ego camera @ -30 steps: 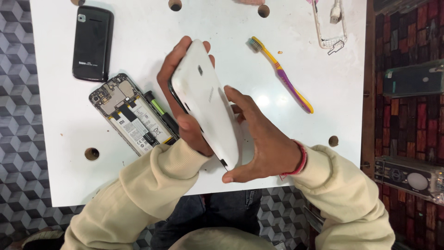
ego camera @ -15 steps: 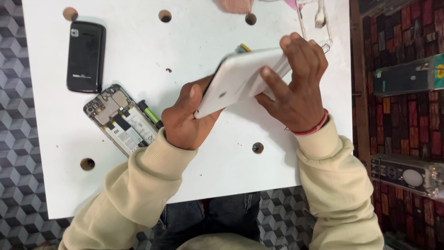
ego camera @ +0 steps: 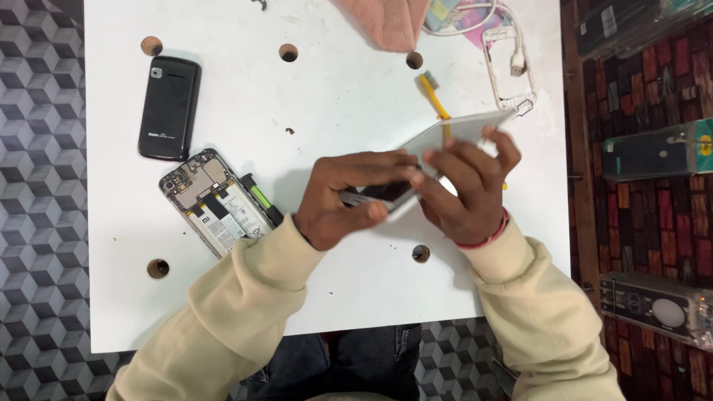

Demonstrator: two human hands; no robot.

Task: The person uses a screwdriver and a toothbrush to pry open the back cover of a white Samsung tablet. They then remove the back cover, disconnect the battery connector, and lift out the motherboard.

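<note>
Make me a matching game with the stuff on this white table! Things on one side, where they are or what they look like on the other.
Things:
1. black phone
2. opened phone
3. toothbrush
4. white phone cover

Descriptions:
A. yellow handle, partly behind the cover
B. held in both hands
C. lying shut near the table's left edge
D. insides and battery showing

Pairs: 1-C, 2-D, 3-A, 4-B

White back cover (ego camera: 464, 130) is looking like smooth, faintly glossy plastic. Black phone (ego camera: 168, 108) is showing glossy plastic. Table (ego camera: 334, 89) is reading matt white. Pink cloth (ego camera: 386, 22) is probably looking like towelling.
</note>
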